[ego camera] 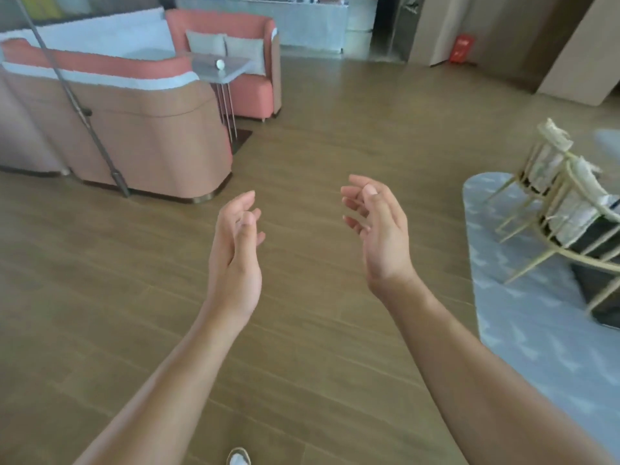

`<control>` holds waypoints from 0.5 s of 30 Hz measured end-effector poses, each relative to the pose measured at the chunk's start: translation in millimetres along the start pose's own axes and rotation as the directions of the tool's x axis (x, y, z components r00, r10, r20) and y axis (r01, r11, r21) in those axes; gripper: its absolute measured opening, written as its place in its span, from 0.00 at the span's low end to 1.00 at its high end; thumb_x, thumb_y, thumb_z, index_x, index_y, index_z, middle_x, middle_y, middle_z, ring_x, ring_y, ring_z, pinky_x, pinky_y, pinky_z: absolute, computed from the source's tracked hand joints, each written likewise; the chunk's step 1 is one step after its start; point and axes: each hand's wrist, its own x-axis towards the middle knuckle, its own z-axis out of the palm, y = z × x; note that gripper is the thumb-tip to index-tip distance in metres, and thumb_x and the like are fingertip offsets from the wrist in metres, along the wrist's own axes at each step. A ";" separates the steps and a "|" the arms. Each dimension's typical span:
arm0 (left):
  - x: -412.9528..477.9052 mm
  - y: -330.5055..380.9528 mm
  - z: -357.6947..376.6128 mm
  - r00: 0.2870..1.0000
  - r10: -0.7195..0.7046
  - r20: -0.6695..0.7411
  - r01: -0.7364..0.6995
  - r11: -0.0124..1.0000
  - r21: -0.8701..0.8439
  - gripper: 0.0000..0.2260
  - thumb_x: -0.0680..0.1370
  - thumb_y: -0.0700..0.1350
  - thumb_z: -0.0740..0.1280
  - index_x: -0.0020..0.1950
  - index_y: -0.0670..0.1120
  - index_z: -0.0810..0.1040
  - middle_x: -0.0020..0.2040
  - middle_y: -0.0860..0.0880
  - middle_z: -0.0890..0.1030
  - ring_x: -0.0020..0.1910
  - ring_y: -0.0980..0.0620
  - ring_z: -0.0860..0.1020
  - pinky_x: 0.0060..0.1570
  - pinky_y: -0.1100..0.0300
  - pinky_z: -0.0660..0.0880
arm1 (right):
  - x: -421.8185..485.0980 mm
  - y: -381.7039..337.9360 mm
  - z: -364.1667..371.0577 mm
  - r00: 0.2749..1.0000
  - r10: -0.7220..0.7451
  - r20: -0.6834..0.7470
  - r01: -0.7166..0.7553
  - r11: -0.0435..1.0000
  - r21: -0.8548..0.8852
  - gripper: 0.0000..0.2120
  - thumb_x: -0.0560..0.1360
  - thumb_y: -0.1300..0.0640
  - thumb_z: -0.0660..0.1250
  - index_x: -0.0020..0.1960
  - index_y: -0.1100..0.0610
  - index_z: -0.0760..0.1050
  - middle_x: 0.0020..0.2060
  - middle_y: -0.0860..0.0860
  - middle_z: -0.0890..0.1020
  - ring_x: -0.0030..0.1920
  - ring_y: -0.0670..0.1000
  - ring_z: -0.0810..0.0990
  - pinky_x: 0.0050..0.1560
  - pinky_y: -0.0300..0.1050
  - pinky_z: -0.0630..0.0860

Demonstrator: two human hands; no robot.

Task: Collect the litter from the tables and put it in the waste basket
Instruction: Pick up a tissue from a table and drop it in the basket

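Observation:
My left hand (236, 250) and my right hand (377, 229) are held out in front of me over the wooden floor, palms facing each other, fingers loosely apart and holding nothing. Far ahead to the left, a small white crumpled ball of litter (220, 64) lies on a grey table (235, 72) set between the pink booth seats. No waste basket is in view.
Pink booth sofas (144, 139) stand at the left, with a slanted grey pole (79, 109) in front. Gold-framed chairs (567, 203) stand on a grey rug (523, 317) at the right. A red object (461, 48) sits by the far wall. Wooden floor (335, 135) stretches between.

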 end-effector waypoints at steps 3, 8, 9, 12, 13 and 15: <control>11.9 -0.1 46.6 0.993 0.010 0.116 -0.004 0.999 -0.045 0.19 0.81 0.64 0.54 0.69 0.63 0.70 0.72 0.62 0.73 0.73 0.61 0.74 0.72 0.49 0.76 | 6.9 -8.3 -45.8 0.994 -0.029 -0.101 0.026 0.999 -0.031 0.16 0.73 0.37 0.63 0.54 0.40 0.85 0.55 0.46 0.86 0.59 0.48 0.83 0.62 0.51 0.77; 35.5 -4.7 124.4 0.958 0.028 0.284 0.009 0.992 -0.126 0.19 0.82 0.64 0.55 0.70 0.62 0.71 0.72 0.61 0.74 0.73 0.60 0.74 0.71 0.47 0.76 | 20.4 -21.4 -111.8 0.958 -0.074 -0.277 0.051 0.995 -0.087 0.17 0.73 0.37 0.63 0.54 0.40 0.85 0.54 0.45 0.87 0.57 0.46 0.83 0.60 0.50 0.76; 40.8 -5.2 139.2 0.950 0.029 0.311 0.018 0.989 -0.147 0.20 0.81 0.64 0.55 0.70 0.61 0.71 0.72 0.61 0.74 0.73 0.60 0.75 0.71 0.47 0.76 | 24.3 -24.4 -123.0 0.947 -0.080 -0.312 0.052 0.994 -0.098 0.17 0.73 0.37 0.63 0.54 0.40 0.85 0.54 0.45 0.87 0.57 0.46 0.83 0.61 0.50 0.76; 58.2 -6.1 180.5 0.916 0.044 0.399 0.043 0.977 -0.207 0.20 0.80 0.65 0.55 0.70 0.60 0.72 0.72 0.61 0.74 0.72 0.61 0.75 0.71 0.48 0.76 | 37.8 -34.7 -152.4 0.912 -0.118 -0.393 0.070 0.988 -0.136 0.16 0.73 0.37 0.63 0.53 0.40 0.85 0.55 0.46 0.87 0.58 0.47 0.83 0.61 0.51 0.76; 64.9 -6.6 193.2 0.899 0.054 0.434 0.049 0.974 -0.222 0.21 0.81 0.64 0.56 0.70 0.60 0.72 0.72 0.61 0.74 0.72 0.61 0.75 0.71 0.48 0.76 | 43.3 -38.1 -160.4 0.898 -0.134 -0.418 0.080 0.986 -0.145 0.16 0.74 0.38 0.63 0.54 0.40 0.85 0.55 0.46 0.86 0.58 0.47 0.83 0.62 0.53 0.76; 79.1 -7.2 216.0 0.864 0.072 0.499 0.057 0.969 -0.239 0.22 0.82 0.63 0.55 0.72 0.56 0.72 0.72 0.62 0.74 0.72 0.61 0.75 0.71 0.47 0.76 | 55.1 -44.4 -173.6 0.865 -0.166 -0.473 0.100 0.982 -0.163 0.15 0.75 0.38 0.63 0.54 0.41 0.85 0.55 0.47 0.86 0.59 0.48 0.82 0.64 0.55 0.77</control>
